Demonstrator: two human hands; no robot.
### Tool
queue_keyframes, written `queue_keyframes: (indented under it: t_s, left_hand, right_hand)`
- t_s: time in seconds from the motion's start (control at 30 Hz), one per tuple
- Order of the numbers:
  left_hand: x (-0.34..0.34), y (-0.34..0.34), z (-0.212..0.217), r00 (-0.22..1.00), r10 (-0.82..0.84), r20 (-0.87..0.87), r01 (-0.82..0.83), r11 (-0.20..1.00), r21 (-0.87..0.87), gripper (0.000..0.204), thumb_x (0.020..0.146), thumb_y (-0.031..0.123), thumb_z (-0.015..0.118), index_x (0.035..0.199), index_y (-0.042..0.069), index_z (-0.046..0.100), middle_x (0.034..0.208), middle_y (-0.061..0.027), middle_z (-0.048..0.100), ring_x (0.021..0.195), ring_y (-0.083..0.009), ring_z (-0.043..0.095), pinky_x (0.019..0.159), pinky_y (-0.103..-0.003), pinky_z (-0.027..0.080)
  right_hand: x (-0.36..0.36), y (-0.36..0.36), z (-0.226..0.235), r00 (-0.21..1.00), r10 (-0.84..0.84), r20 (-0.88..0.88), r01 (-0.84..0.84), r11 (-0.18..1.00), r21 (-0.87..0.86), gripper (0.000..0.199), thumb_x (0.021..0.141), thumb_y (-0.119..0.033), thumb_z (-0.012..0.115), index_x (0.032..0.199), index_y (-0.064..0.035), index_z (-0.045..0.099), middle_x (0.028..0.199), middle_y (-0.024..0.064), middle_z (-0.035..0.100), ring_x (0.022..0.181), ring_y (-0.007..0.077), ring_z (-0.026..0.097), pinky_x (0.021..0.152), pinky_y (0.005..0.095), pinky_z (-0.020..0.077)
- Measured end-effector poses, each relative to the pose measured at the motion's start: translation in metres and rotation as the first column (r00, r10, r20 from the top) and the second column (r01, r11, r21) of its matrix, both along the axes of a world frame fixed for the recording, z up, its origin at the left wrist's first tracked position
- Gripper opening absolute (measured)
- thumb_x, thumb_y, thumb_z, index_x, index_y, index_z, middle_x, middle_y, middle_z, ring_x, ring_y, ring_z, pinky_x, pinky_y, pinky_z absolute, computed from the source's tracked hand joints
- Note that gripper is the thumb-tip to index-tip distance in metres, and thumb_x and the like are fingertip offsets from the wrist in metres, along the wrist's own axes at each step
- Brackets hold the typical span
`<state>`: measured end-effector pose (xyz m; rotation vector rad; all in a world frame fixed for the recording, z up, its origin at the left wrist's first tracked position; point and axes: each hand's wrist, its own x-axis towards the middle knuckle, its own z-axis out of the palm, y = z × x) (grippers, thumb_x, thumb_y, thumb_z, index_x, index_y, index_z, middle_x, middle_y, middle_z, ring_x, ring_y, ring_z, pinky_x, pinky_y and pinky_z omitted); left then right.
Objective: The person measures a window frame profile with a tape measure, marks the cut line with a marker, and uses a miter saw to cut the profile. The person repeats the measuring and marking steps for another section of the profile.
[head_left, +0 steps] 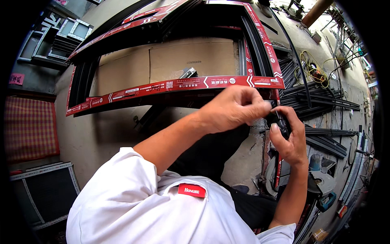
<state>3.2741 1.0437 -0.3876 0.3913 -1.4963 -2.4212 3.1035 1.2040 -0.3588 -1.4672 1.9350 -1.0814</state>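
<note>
One head-worn fisheye looks steeply down, close over the person's hands and a window frame [178,86].

Red printed tape [178,86] along frame; pink wall sign [16,78] far left

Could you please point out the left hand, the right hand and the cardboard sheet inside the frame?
left hand [233,107], head view, back of the hand.
right hand [290,140], head view, its palm side.
cardboard sheet [170,61], head view, bare middle.

Black frame [260,44] with red-and-white tape [178,86]; white shirt [134,203]; possibly checked red cloth [28,130].
</note>
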Motion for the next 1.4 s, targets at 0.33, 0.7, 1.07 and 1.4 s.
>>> queue_keyframes:
  t_s: [0.33,0.7,1.07,1.4]
  left_hand:
    - [0.154,-0.123,-0.065,0.734,0.665,0.142,-0.675,0.688,0.268,0.021,0.098,0.032,0.070,0.097,0.012,0.064,0.082,0.0001,0.065,0.071,-0.0117,0.063,0.070,-0.030,0.055]
    - [0.229,-0.122,-0.105,0.556,0.821,0.132,-0.799,0.483,0.358,0.035,0.103,0.048,0.062,0.103,0.013,0.066,0.093,-0.0031,0.069,0.086,-0.0158,0.068,0.079,-0.036,0.061]
    - [0.154,-0.082,-0.131,0.551,0.815,0.180,-0.834,0.529,0.155,0.030,0.106,0.041,0.059,0.097,0.012,0.062,0.088,-0.0018,0.072,0.072,-0.0070,0.065,0.067,-0.027,0.060]
    - [0.269,-0.144,-0.130,0.235,0.869,0.436,-0.943,0.313,-0.115,0.016,0.103,0.027,0.063,0.092,0.015,0.061,0.075,0.0020,0.066,0.058,-0.0031,0.056,0.050,-0.021,0.048]
  right_hand:
    - [-0.133,0.024,-0.064,0.895,-0.012,-0.446,0.094,0.982,0.163,0.020,0.095,-0.005,0.062,0.114,-0.0033,0.066,0.109,0.0139,0.064,0.102,0.0304,0.064,0.092,0.0372,0.0492]
    - [-0.088,-0.058,-0.066,0.874,0.155,-0.461,-0.045,0.969,0.242,0.013,0.099,-0.014,0.066,0.104,-0.0016,0.066,0.095,0.0104,0.062,0.090,0.0285,0.060,0.080,0.0380,0.0488]
    - [0.007,-0.157,-0.073,0.892,0.272,-0.361,-0.182,0.947,0.263,0.020,0.095,-0.022,0.067,0.099,-0.0022,0.071,0.093,0.0174,0.067,0.096,0.0374,0.065,0.085,0.0452,0.0502]
    - [-0.052,-0.142,-0.100,0.890,0.237,-0.390,-0.155,0.961,0.230,0.015,0.096,-0.018,0.067,0.100,-0.0041,0.066,0.091,0.0135,0.061,0.089,0.0330,0.062,0.080,0.0415,0.0487]
